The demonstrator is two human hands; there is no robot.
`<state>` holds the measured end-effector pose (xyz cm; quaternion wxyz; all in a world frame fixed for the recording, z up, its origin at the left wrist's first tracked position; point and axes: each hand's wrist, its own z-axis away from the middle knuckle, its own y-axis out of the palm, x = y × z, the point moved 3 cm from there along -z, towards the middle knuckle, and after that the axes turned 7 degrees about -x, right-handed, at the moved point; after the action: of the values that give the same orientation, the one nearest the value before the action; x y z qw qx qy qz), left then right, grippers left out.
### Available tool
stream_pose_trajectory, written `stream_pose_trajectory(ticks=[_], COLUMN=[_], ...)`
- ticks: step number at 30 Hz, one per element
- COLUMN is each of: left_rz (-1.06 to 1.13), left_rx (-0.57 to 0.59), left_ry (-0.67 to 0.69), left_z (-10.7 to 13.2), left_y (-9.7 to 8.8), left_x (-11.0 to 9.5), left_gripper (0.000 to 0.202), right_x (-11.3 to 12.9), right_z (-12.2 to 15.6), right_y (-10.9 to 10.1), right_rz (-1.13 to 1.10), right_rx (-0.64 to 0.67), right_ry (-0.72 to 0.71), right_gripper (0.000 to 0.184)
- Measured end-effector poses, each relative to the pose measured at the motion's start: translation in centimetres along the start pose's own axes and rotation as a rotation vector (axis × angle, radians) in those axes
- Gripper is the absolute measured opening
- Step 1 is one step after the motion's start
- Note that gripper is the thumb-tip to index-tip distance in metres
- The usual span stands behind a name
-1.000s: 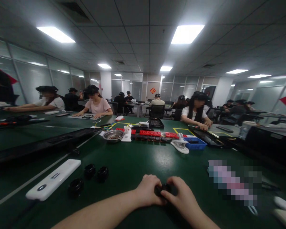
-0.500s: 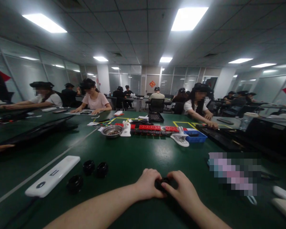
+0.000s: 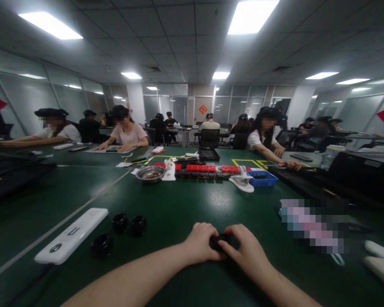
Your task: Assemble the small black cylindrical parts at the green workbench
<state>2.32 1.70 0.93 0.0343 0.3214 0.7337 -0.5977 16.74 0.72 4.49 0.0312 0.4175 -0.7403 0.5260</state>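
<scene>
Between my two hands is a small round black part (image 3: 218, 242), much of it covered by fingers; its exact kind does not show. My left hand (image 3: 201, 242) curls around its left side, fingers closed. From the right, my right hand (image 3: 247, 248) pinches the same part, thumb on the near side. Left of my forearm lie three glossy black rings (image 3: 138, 225), thick and with a hole in the middle, on the green table (image 3: 166, 204).
A white power strip (image 3: 72, 235) lies at left. Further back are a metal bowl (image 3: 149, 175) of small parts, white clamps (image 3: 242, 181), red strips (image 3: 201, 168) and a blue tray (image 3: 263, 179). A pixelated item (image 3: 310, 226) lies at right. Co-workers sit around.
The view has shifted slightly. Both hands keep hold of the black part with a small change of grip. At far left, a large dark panel has been lowered.
</scene>
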Motion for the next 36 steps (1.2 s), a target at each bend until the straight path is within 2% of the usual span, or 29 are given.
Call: stream_pose_trajectory(ticks=[1, 4, 7, 10, 14, 18, 21, 24, 28, 29, 32, 34, 36], left_rz=[-0.009, -0.02, -0.01, -0.01, 0.0, -0.002, -0.001, -0.001, -0.007, -0.006, -0.004, -0.003, 0.001], left_rx=[-0.004, 0.006, 0.012, 0.006, 0.001, 0.013, 0.012, 0.012, 0.009, 0.011, 0.031, 0.04, 0.036], left_ry=[-0.001, -0.009, -0.015, -0.027, -0.017, -0.006, -0.009, -0.012, 0.004, 0.002, -0.011, -0.021, -0.024], left_z=[0.0, 0.0, 0.0, 0.1, 0.1, 0.0, 0.0, 0.0, -0.1, -0.1, -0.2, -0.2, -0.2], left_y=[0.1, 0.2, 0.1, 0.1, 0.1, -0.3, -0.5, -0.3, 0.1, 0.1, 0.1, -0.1, -0.2], left_x=[0.1, 0.2, 0.2, 0.2, 0.2, -0.1, -0.2, -0.1, 0.1, 0.2, 0.2, 0.2, 0.1], left_gripper=[0.039, 0.043, 0.045, 0.046, 0.044, 0.045, 0.044, 0.044, 0.043, 0.043, 0.045, 0.046, 0.045], right_x=[0.2, 0.4, -0.4, -0.7, -0.5, -1.2, -1.9, -1.7, -0.6, -0.4, -0.4, -0.7, -0.8], right_z=[0.0, 0.0, 0.0, -0.2, -0.3, -0.1, 0.0, -0.1, -0.1, 0.0, 0.2, 0.2, 0.0], right_y=[0.0, 0.0, -0.2, -0.2, 0.2, 0.5, 0.3, 0.0, 0.0, 0.1, 0.2, 0.2, 0.2], right_rz=[-0.036, -0.17, -0.156, -0.062, -0.102, -0.24, -0.21, -0.075, -0.015, -0.042, -0.103, -0.075, -0.011], right_rx=[0.024, 0.072, -0.045, -0.112, -0.015, 0.078, -0.017, -0.073, 0.029, 0.058, 0.084, 0.02, -0.045], right_ry=[-0.034, -0.091, 0.006, 0.062, 0.022, 0.019, 0.081, 0.11, 0.003, -0.037, -0.093, -0.05, 0.013], right_gripper=[0.01, 0.027, 0.034, 0.022, 0.009, 0.025, 0.037, 0.027, 0.012, 0.014, 0.037, 0.045, 0.04])
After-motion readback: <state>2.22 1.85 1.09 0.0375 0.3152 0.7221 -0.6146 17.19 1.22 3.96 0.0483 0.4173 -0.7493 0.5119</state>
